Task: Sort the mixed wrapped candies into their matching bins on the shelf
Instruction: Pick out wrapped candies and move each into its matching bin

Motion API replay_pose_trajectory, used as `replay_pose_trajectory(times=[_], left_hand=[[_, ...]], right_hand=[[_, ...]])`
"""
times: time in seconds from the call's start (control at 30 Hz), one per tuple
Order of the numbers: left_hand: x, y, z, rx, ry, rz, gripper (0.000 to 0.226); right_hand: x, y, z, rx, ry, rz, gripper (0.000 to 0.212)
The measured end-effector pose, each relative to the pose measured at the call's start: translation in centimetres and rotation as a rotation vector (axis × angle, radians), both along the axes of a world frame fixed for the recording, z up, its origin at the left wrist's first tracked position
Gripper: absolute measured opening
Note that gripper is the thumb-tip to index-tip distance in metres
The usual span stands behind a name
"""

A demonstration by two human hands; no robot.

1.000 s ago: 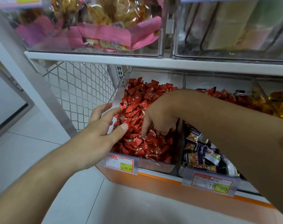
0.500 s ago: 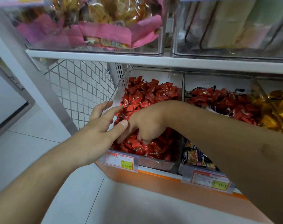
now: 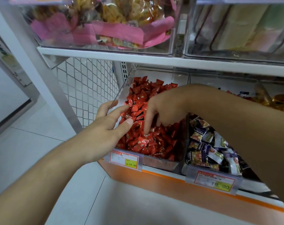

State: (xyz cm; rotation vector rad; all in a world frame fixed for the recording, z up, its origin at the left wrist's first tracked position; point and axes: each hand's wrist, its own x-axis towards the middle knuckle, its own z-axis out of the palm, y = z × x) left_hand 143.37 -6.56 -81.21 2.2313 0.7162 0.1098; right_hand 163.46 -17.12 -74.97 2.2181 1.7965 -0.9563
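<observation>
A clear bin [image 3: 160, 163] on the lower shelf is heaped with red wrapped candies [image 3: 142, 143]. My left hand [image 3: 105, 127] holds the bin's clear hinged lid [image 3: 123, 88] up by its lower corner, pinched between thumb and fingers. My right hand [image 3: 160, 111] reaches down into the red pile. Its index finger pokes straight into the candies and the other fingers are bent, their tips buried, so I cannot see whether it holds a candy. The bin to the right holds dark blue and white wrapped candies [image 3: 209, 148], partly hidden by my right forearm.
Yellow-orange candies [image 3: 280, 103] lie in a bin at the far right. Price tags [image 3: 124, 159] [image 3: 215, 181] hang on the bin fronts. The upper shelf [image 3: 105, 54] carries clear bins of pink-wrapped snacks [image 3: 118, 33]. A wire mesh panel [image 3: 89, 88] closes the left side.
My right hand has shifted right in the red pile and now points its index finger down. My left hand keeps its hold on the lid.
</observation>
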Motion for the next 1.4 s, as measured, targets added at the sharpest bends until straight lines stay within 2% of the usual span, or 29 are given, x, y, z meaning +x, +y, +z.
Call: replay_pose_trajectory(times=[0.1,0.23,0.3,0.43,0.67,0.93,1.03,1.1,1.13,1.2,1.27,1.4], left_hand=[[0.1,0.0,0.0,0.007,0.000,0.004,0.074],[0.0,0.0,-0.1,0.003,-0.014,0.000,0.072],[-0.1,0.1,-0.2,0.001,-0.013,-0.002,0.069],[-0.1,0.3,-0.4,-0.001,-0.010,-0.005,0.070],[-0.1,0.3,-0.4,0.004,-0.005,-0.008,0.062],[0.0,0.2,-0.4,-0.007,0.002,-0.009,0.063],[0.1,0.2,-0.4,-0.003,0.008,-0.009,0.062],[0.1,0.2,-0.4,-0.013,-0.001,-0.007,0.060],[0.1,0.3,-0.4,-0.019,-0.008,-0.005,0.058],[0.1,0.3,-0.3,-0.028,-0.013,0.000,0.057],[0.0,0.3,-0.3,-0.026,-0.014,-0.006,0.057],[-0.1,0.2,0.0,-0.032,-0.011,-0.012,0.059]], right_hand=[[-1.4,0.3,-0.4,0.057,0.157,-0.029,0.059],[-3.5,1.1,-3.3,0.010,-0.011,0.239,0.067],[-2.9,1.0,-4.1,-0.050,-0.048,0.264,0.066],[-1.1,0.3,-3.5,-0.090,-0.092,0.253,0.062],[-0.4,0.0,-2.7,-0.076,-0.040,0.204,0.064],[-0.8,-0.3,-1.2,0.058,0.053,0.139,0.071],[-1.6,0.4,-2.3,0.264,-0.007,0.076,0.058],[-2.6,1.1,-3.9,0.324,-0.020,0.065,0.033],[-2.9,1.3,-4.6,0.290,-0.006,0.067,0.029],[-2.7,1.4,-5.8,0.182,0.017,0.125,0.047],[-2.2,1.2,-5.7,0.095,0.005,0.170,0.055],[-1.0,0.9,-4.5,-0.022,0.022,0.141,0.051]])
